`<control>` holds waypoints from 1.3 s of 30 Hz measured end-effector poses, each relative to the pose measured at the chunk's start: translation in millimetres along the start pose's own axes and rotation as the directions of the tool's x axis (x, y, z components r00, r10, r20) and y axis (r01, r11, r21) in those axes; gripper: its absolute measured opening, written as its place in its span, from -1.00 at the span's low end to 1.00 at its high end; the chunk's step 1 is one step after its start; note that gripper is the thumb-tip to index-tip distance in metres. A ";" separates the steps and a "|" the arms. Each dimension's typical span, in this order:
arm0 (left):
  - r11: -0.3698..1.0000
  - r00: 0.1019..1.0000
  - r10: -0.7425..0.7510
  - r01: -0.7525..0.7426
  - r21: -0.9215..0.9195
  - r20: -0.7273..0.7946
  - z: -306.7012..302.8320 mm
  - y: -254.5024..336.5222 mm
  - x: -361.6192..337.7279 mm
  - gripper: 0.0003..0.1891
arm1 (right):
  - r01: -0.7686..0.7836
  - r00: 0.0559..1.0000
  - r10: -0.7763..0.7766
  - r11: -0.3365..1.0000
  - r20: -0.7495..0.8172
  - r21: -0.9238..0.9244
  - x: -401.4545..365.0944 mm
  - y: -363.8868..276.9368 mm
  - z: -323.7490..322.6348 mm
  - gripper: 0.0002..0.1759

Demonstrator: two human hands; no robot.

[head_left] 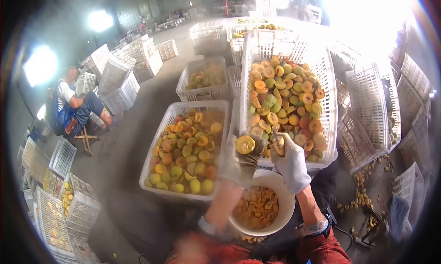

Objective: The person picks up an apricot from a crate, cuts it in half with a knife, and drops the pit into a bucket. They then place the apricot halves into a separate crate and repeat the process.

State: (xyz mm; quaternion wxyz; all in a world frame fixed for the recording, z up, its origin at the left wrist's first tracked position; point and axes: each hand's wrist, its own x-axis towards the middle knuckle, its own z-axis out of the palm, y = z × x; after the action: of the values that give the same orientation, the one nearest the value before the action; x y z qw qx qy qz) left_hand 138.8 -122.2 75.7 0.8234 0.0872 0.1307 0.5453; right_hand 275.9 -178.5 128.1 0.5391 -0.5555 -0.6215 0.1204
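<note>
My left hand [250, 162], in a soiled work glove, is closed around a yellow peach half [245, 144], its cut face showing. Close beside it, my right hand [292, 165] wears a white glove and grips a small thin metal tool [274, 132]. A second peach half [279, 146] sits at the right fingers. Both hands are over the near edge of a large white crate [331, 103] holding many halved peaches [287, 98]. Below my wrists stands a white bucket [290, 204] with orange-brown fruit pieces [257, 206] inside.
To the left, another white crate [149, 172] holds peach halves, with a smaller fruit crate [225, 85] behind it. A seated person [76, 101] is at far left among stacked crates [117, 80]. Tilted crates [367, 108] and fruit scraps [360, 195] lie on the right.
</note>
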 end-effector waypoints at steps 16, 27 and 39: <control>0.932 0.982 0.188 -0.189 0.310 0.035 39.9 -11.7 -18.5 -0.61 | -0.107 0.992 0.112 0.989 0.052 -0.102 -34.7 -11.5 25.6 -0.72; 0.813 0.959 0.282 -0.227 0.536 -0.022 35.1 -9.5 -16.4 -0.52 | -0.146 0.952 0.154 0.988 0.265 -0.048 -31.9 -21.2 19.8 -0.68; 0.704 0.941 0.339 -0.258 0.662 0.007 39.8 -7.9 -26.8 -0.48 | -0.048 0.932 0.151 0.953 0.330 -0.300 -45.5 -15.5 27.1 -0.66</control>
State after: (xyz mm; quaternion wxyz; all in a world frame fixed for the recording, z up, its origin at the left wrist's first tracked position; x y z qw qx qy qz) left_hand 148.1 -149.9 114.5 0.6322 0.3573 0.3442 0.5951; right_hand 236.4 -209.0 104.8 0.3271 -0.6286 -0.6888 0.1527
